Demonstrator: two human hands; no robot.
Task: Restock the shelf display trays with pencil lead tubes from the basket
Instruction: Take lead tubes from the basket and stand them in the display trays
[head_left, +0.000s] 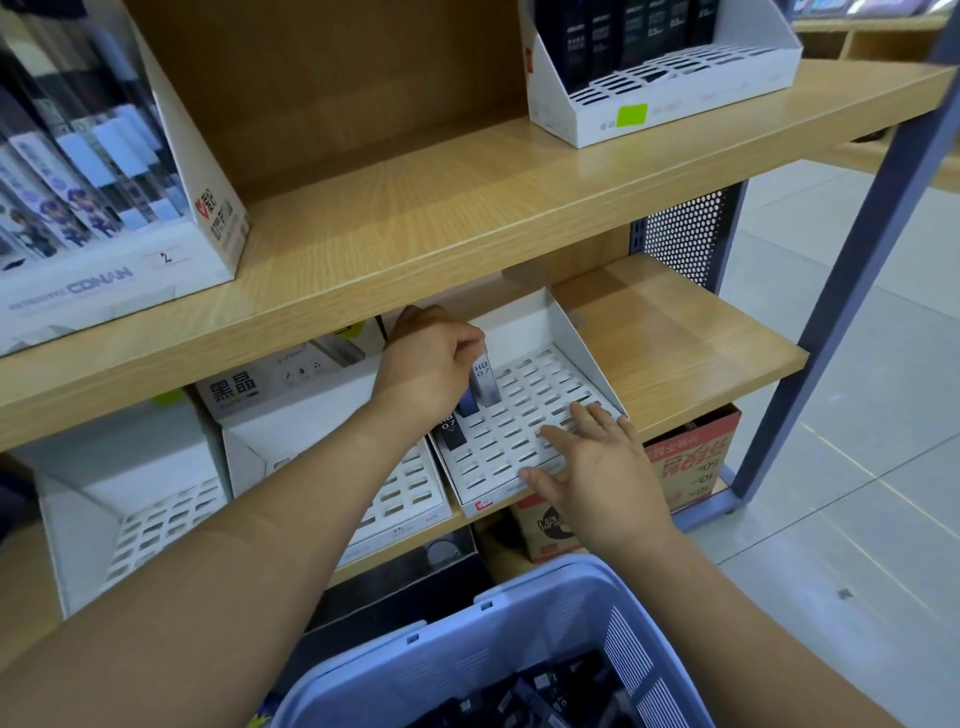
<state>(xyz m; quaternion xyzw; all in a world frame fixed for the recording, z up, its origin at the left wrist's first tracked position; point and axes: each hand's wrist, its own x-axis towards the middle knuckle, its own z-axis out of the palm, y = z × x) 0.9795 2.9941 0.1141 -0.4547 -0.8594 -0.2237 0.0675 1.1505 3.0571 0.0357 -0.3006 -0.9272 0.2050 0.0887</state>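
Lower shelf (675, 332): white display tray (576, 338) at its front edge. Basket (519, 597) below, cut off by the frame, dark contents indistinct. Right hand (597, 467) lies flat on the tray's front-right corner, fingers straight. Left hand (431, 364) has its fingers curled round an upright HB 0.7 lead tube (484, 379) over the tray's rear-left slots; seating unclear.

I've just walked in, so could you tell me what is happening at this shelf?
A person is restocking. The left hand grips a pencil lead tube marked HB 0.7 over the white slotted tray, while the right hand rests flat on its front. A second tube already stands in the tray; the basket sits below.
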